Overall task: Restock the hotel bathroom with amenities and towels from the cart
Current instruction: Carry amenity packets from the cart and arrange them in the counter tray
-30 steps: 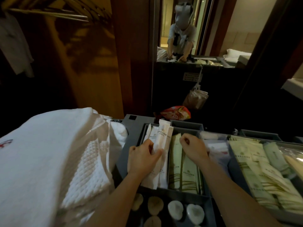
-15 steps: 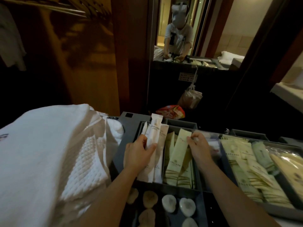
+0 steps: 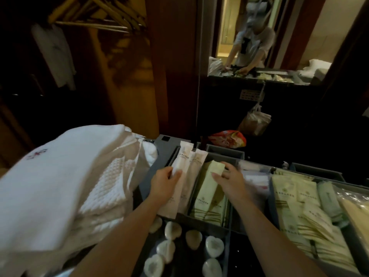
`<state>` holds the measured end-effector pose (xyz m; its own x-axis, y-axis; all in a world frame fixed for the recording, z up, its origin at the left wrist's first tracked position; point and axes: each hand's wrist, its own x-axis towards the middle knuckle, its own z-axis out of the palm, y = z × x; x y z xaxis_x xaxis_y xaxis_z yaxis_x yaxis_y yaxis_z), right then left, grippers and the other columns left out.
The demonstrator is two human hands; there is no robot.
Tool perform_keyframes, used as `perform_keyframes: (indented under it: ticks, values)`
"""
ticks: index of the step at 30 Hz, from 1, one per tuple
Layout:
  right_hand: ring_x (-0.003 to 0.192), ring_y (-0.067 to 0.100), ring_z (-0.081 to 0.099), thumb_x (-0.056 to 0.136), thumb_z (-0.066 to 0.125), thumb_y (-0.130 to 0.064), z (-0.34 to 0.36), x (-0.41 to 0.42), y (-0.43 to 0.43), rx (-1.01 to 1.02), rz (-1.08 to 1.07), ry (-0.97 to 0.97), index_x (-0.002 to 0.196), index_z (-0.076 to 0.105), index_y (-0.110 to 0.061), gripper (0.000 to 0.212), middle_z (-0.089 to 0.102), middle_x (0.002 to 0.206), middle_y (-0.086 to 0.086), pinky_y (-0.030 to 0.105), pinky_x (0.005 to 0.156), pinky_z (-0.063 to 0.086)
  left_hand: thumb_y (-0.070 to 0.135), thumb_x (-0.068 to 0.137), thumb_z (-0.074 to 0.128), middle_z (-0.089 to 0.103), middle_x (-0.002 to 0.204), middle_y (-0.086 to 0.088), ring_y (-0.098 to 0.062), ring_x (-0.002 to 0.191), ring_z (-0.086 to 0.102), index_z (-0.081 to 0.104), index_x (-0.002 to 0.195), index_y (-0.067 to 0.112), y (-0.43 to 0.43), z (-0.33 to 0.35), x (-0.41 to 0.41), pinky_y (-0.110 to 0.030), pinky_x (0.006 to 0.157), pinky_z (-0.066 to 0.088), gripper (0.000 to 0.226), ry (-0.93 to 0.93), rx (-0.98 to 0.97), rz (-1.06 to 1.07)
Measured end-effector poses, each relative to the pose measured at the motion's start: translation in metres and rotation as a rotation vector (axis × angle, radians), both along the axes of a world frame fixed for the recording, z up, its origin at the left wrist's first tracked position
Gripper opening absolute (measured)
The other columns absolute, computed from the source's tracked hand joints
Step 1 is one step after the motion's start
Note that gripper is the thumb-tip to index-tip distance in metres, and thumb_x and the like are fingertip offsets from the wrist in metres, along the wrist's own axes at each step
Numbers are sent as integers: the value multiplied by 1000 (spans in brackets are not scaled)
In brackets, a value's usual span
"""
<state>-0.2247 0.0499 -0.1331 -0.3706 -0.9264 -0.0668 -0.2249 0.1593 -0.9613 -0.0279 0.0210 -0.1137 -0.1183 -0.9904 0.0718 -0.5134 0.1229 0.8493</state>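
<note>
Both hands are over the cart's amenity tray, w/ the folded white towels stacked just left of it. The left hand has its grip closed round a few slim white sachets, thumb across the front, their top ends sticking up past the bin's far wall. The right hand pinches the far end of one green sachet between thumb and fingers. That end is tipped up, while the near end sits among the other green packs in the next compartment.

The sachet's long axis runs away from the person, approx. parallel to the white ones and just to their right. So the right hand is the one on it — prob. a lift up and back clears the bin, w/ a short sideways pass to the left-hand bundle. Heart-shaped soaps lie in the near compartment.
</note>
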Motion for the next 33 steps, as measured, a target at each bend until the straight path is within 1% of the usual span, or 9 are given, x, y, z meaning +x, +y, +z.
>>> perform_keyframes:
  ticks: [5,9,12,15,18,23,26,30,33]
  values:
    - [74,3,57,88,63,-13,12,2,9,-16,193,49,103,54,-20,19,59,85,-9,17,56,43,28,96,48,47,63,-1,-12,54,45,51,72,13,39,37,8,-23,53,36,28,179,87,93]
    - [79,14,55,93,55,-13,24,8,11,-91,196,109,97,58,-14,5,61,85,-2,21,59,42,33,96,47,56,83,9,-6,73,55,57,108,23,74,69,28,-18,57,39,18,111,128,86]
    - [81,17,59,94,54,-19,41,17,15,-230,245,271,107,61,-14,16,64,91,2,29,65,46,36,94,49,53,88,10,-9,79,54,52,112,30,98,90,45,-23,60,38,20,100,140,165]
    - [74,19,60,94,51,-27,69,42,20,-359,400,412,97,62,-17,14,62,80,3,39,67,49,35,94,50,57,99,0,-20,92,56,53,117,26,119,101,66,-34,79,46,25,167,176,246]
    - [83,22,62,93,53,-27,104,77,27,-479,536,466,100,63,-10,21,66,91,9,45,74,52,33,92,53,60,102,-1,-22,95,56,56,116,25,142,108,91,-36,84,42,26,155,168,305]
    - [84,10,61,93,54,-19,151,148,47,-632,841,351,101,61,-13,13,64,92,-1,35,70,55,28,90,59,62,78,7,-14,75,58,63,88,26,194,122,146,-26,65,43,5,145,61,415]
    - [78,0,60,92,55,-16,174,200,70,-645,1041,203,87,58,-28,13,61,84,-12,16,65,49,31,88,60,64,76,4,-14,69,59,66,94,20,236,130,177,-26,60,45,13,194,-17,533]
    - [86,14,64,92,55,-16,185,274,116,-589,1345,43,90,59,-34,18,66,90,-5,26,75,55,25,92,52,63,70,6,-1,55,59,65,91,19,302,140,210,-15,50,45,15,206,-83,675]
    - [86,12,67,90,56,-14,181,328,160,-500,1593,-68,91,62,-28,16,68,86,-11,24,73,57,22,91,53,68,70,7,-1,59,62,67,89,18,361,138,236,-13,51,47,14,184,-123,800]
